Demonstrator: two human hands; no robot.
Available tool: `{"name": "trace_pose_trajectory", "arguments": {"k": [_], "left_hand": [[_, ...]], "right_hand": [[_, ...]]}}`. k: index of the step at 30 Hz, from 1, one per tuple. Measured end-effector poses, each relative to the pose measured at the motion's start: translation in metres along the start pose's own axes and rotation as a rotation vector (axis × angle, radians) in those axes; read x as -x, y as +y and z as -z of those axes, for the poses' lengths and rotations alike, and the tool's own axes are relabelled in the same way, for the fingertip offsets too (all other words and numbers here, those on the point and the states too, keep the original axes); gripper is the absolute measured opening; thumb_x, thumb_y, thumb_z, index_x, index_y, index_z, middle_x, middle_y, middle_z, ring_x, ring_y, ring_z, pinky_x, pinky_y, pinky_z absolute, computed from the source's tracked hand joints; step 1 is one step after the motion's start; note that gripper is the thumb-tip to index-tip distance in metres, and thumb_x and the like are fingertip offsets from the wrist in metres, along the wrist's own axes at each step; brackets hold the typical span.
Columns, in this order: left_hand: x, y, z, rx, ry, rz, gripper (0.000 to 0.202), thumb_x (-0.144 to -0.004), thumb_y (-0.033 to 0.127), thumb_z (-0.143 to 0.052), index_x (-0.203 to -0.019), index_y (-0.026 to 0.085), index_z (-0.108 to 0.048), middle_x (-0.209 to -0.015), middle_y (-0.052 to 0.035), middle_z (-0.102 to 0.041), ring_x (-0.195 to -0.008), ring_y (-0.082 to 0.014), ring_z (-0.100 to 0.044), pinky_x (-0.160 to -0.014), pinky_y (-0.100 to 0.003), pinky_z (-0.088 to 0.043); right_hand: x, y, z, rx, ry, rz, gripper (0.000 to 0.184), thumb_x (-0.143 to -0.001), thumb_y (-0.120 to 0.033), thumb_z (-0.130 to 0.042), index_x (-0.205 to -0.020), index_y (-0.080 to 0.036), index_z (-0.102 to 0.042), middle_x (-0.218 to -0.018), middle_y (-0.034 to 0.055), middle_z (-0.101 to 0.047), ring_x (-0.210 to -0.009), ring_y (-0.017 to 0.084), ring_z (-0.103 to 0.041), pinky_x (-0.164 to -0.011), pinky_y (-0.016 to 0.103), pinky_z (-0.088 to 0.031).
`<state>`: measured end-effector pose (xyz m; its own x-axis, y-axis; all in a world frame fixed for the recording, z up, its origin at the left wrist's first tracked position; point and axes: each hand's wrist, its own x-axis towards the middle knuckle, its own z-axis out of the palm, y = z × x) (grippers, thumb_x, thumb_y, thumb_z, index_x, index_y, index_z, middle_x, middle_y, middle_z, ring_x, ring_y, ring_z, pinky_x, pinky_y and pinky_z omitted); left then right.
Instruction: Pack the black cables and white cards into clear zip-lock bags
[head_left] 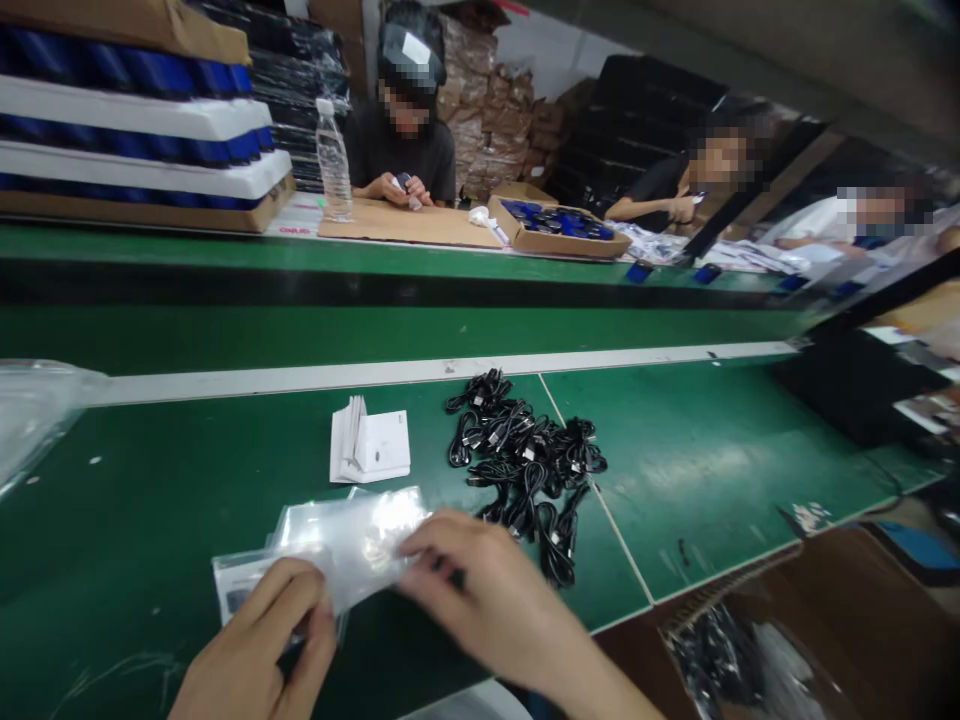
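My left hand grips the lower end of a clear plastic bag, with a white printed card showing inside or beneath the plastic. My right hand pinches the bag's right end, fingers on the film. Just beyond the bag lies a small stack of white leaflets. A loose pile of coiled black cables sits to the right of the leaflets, close to my right hand's fingertips but not held.
The hands work over a green workbench with a white strip along its far side. An open cardboard box of black bagged items stands at lower right. Plastic film lies at left. Across the belt, co-workers handle items beside a box of blue parts.
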<state>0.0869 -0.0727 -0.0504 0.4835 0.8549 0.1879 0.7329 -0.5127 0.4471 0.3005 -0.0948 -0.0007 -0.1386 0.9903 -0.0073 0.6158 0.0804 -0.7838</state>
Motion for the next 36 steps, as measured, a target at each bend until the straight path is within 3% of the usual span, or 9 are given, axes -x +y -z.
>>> {"name": "trace_pose_trajectory", "arguments": {"k": [3,6,11,16,19,21,24,27,36], "left_hand": [[-0.008,-0.003,-0.007,0.002,-0.059,0.08,0.015,-0.086,0.031,-0.04,-0.078,0.025,-0.051,-0.075,0.0008,-0.061,-0.054,-0.0106,-0.062,-0.045,-0.015,-0.047],[-0.015,-0.001,-0.011,0.027,-0.093,0.101,0.019,-0.085,0.032,-0.04,-0.07,0.025,-0.049,-0.065,0.0025,-0.059,-0.049,-0.0108,-0.059,-0.044,-0.016,-0.046],[-0.019,0.002,-0.014,0.049,-0.137,0.13,0.018,-0.086,0.031,-0.039,-0.071,0.024,-0.048,-0.068,0.003,-0.057,-0.053,-0.0108,-0.059,-0.048,-0.017,-0.046],[-0.02,0.009,-0.011,0.042,-0.096,0.152,0.021,-0.087,0.027,-0.037,-0.068,0.024,-0.045,-0.065,0.0037,-0.054,-0.053,-0.0119,-0.056,-0.052,-0.022,-0.045],[-0.02,0.013,-0.009,0.076,-0.1,0.171,0.021,-0.088,0.027,-0.036,-0.068,0.023,-0.044,-0.067,0.003,-0.053,-0.055,-0.0122,-0.056,-0.053,-0.023,-0.044],[-0.02,0.015,-0.008,0.094,-0.107,0.182,0.022,-0.088,0.026,-0.035,-0.069,0.023,-0.045,-0.069,0.0024,-0.053,-0.056,-0.0126,-0.056,-0.054,-0.023,-0.045],[-0.02,0.016,-0.007,0.094,-0.106,0.176,0.019,-0.085,0.02,-0.036,-0.069,0.023,-0.045,-0.069,0.0017,-0.053,-0.058,-0.0141,-0.056,-0.055,-0.025,-0.045],[-0.019,0.015,-0.006,0.101,-0.085,0.162,0.017,-0.073,0.007,-0.037,-0.069,0.023,-0.045,-0.07,0.0012,-0.053,-0.061,-0.0148,-0.057,-0.055,-0.025,-0.046],[-0.002,0.009,-0.003,0.144,0.055,0.204,0.02,-0.089,0.023,-0.036,-0.09,0.02,-0.055,-0.113,-0.0099,-0.057,-0.099,-0.0192,-0.06,-0.08,-0.03,-0.051]], "right_hand": [[0.014,0.03,0.035,0.519,0.336,-0.315,0.033,-0.09,-0.036,-0.049,-0.064,-0.018,-0.058,-0.067,0.0046,-0.061,-0.055,0.017,-0.058,-0.049,0.026,-0.038],[0.023,0.059,0.044,0.824,0.413,-0.438,0.039,-0.084,-0.05,-0.053,-0.062,-0.017,-0.056,-0.068,0.0076,-0.06,-0.054,0.02,-0.059,-0.045,0.026,-0.031],[0.026,0.071,0.033,0.735,0.342,-0.409,0.023,-0.084,-0.032,-0.054,-0.064,-0.019,-0.054,-0.067,0.0027,-0.058,-0.058,0.018,-0.059,-0.051,0.026,-0.038],[0.028,0.073,0.033,0.586,0.528,-0.22,0.021,-0.087,-0.032,-0.044,-0.084,-0.017,-0.058,-0.083,0.0101,-0.063,-0.079,0.025,-0.06,-0.07,0.035,-0.045],[0.028,0.068,0.03,0.398,0.606,-0.228,0.02,-0.087,-0.036,-0.048,-0.087,-0.018,-0.056,-0.083,0.01,-0.065,-0.077,0.024,-0.061,-0.066,0.033,-0.046],[0.027,0.054,0.025,0.151,0.524,-0.216,0.017,-0.088,-0.035,-0.049,-0.085,-0.019,-0.055,-0.081,0.0071,-0.065,-0.073,0.021,-0.061,-0.062,0.028,-0.046],[0.02,0.025,0.009,-0.213,0.112,-0.096,0.016,-0.091,-0.029,-0.046,-0.085,-0.02,-0.057,-0.074,0.0013,-0.062,-0.067,0.015,-0.059,-0.06,0.023,-0.047],[0.009,0.003,-0.013,-0.306,-0.207,0.047,0.019,-0.09,-0.02,-0.046,-0.093,-0.022,-0.065,-0.077,-0.0007,-0.06,-0.071,0.013,-0.06,-0.065,0.021,-0.047],[-0.003,0.002,-0.037,-0.111,-0.188,0.005,0.03,-0.09,-0.01,-0.042,-0.108,-0.022,-0.062,-0.086,0.0033,-0.06,-0.08,0.017,-0.06,-0.075,0.028,-0.048]]}}
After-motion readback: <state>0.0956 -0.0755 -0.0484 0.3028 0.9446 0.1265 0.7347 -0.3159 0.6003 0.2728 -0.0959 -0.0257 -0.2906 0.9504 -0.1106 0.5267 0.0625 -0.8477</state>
